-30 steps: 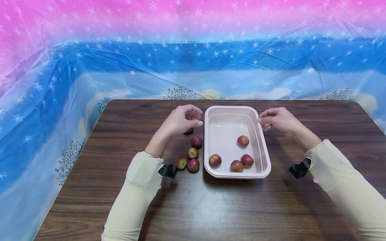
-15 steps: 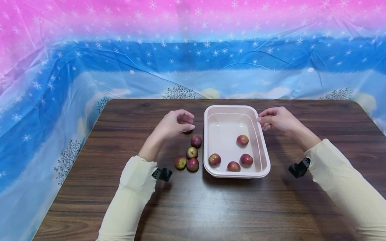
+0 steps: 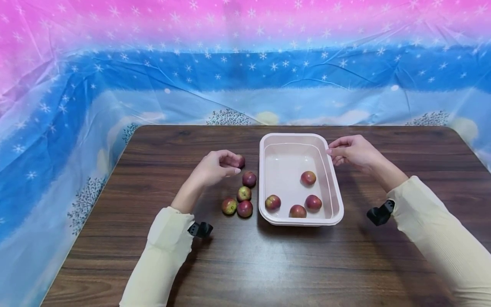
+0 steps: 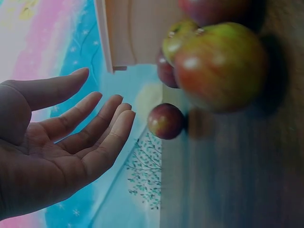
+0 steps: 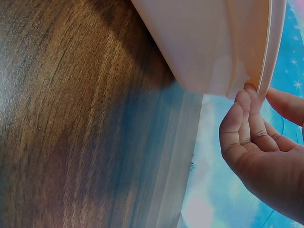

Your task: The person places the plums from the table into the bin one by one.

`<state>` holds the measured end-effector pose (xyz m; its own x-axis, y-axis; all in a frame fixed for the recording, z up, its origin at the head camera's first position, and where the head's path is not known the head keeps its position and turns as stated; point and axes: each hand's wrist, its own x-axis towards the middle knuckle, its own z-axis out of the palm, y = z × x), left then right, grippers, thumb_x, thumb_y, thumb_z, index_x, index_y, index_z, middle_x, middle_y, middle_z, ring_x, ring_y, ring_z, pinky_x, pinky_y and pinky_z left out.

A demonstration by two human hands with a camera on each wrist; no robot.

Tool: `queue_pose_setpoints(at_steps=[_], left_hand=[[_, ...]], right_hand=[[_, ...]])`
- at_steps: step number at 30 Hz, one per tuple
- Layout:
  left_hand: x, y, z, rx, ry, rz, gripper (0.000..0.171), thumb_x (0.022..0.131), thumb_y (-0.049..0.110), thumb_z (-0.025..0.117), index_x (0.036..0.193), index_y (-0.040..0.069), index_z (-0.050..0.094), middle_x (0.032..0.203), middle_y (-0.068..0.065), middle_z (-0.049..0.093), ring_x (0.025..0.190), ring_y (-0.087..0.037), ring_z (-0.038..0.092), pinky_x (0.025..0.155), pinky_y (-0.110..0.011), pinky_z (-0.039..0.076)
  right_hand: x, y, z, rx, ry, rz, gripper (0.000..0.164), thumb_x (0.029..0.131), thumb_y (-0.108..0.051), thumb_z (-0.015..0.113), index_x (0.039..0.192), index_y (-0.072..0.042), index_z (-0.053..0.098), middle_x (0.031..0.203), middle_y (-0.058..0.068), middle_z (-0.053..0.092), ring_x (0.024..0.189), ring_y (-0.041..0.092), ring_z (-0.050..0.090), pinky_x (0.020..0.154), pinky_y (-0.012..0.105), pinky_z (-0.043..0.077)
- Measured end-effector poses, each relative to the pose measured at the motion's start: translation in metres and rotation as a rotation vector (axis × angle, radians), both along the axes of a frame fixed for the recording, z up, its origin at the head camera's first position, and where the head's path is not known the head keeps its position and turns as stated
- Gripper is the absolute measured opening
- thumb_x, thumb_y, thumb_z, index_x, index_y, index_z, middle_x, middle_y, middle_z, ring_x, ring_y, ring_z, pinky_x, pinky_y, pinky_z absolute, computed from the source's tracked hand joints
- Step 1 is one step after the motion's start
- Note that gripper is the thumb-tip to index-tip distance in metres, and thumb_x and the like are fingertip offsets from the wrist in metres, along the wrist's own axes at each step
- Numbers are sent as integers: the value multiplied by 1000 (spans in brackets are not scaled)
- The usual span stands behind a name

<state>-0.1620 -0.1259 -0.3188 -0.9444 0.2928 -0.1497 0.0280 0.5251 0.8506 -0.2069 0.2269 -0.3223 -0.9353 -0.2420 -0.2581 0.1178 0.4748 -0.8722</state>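
Observation:
My left hand [image 3: 213, 168] hovers by the far end of a short row of red and yellow-green plums, with relaxed, parted fingers and nothing in its palm. The farthest plum [image 3: 241, 160] is partly covered by its fingers in the head view; in the left wrist view a small plum [image 4: 166, 121] lies just beyond the fingertips. My right hand [image 3: 354, 151] pinches the right rim of a pale pink plastic tub [image 3: 262, 179], thumb on top and fingers underneath, as the right wrist view shows. Several plums lie inside, one of them a red plum [image 3: 308, 178].
Between left hand and tub, more plums sit on the dark wood table [image 3: 153, 238], including a greenish plum [image 3: 229, 206]. A snowflake-patterned cloth [image 3: 245, 72] hangs behind and left of the table. Black wrist cameras are strapped at both cuffs.
My left hand has moved left and toward me, away from the tub, uncovering the farthest plum. One plum inside the tub rolled slightly left. The right hand keeps its hold on the rim.

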Motion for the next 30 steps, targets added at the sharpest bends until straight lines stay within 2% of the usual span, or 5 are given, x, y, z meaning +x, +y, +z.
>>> queue_pose_setpoints(at_steps=[7,15,22,30], left_hand=[[6,-4,-11,32,-66,22,31,85,3,62,114,-6,55,106,-18,59,94,-25,58,78,-32,50],[15,-7,-25,22,-85,16,29,84,4,63,111,-6,56,101,-16,60,86,-22,59,76,-38,50],[21,-13,-30,-29,-107,-20,28,84,9,65,109,-3,58,99,-13,61,84,-20,58,73,-34,49],[26,-18,-33,-29,-127,-37,27,84,9,65,108,-3,58,97,-13,61,86,-20,57,71,-30,47]], right_hand=[[0,0,1,0,-3,-2,41,90,-15,58,116,14,46,74,3,62,65,12,60,67,32,52],[0,1,-1,-1,-2,-1,41,90,-15,58,116,15,47,75,3,62,65,12,60,66,32,53],[0,0,0,1,1,-1,40,91,-14,58,116,15,47,74,3,62,65,13,60,65,31,52],[-1,0,0,9,-4,-4,39,91,-15,58,116,14,47,75,4,62,66,13,60,66,33,53]])
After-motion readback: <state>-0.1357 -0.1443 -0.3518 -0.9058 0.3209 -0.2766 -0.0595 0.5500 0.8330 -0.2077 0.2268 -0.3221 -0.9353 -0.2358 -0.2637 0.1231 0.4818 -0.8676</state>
